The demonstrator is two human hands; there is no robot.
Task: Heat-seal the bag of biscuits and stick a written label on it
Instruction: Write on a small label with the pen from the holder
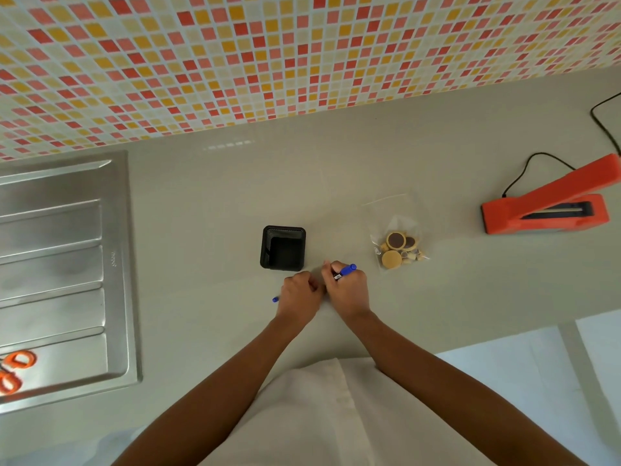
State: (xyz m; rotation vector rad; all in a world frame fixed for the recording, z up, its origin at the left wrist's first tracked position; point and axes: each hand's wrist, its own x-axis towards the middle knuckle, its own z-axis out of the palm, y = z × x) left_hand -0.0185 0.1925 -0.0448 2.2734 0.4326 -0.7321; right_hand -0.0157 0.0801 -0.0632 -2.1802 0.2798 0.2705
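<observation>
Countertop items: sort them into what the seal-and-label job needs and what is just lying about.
Needed: bag of biscuits; orange heat sealer; blue marker in the right hand; left hand, what it holds is hidden.

Lying about: black square holder; orange-handled scissors on the sink drainer.

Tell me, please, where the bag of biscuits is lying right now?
The bag of biscuits lies on the counter, right of centre, between the black pen holder and the orange heat sealer.

Mosaic-tiled wall [235,55] – grey counter [201,196], steel drainboard [50,264].
</observation>
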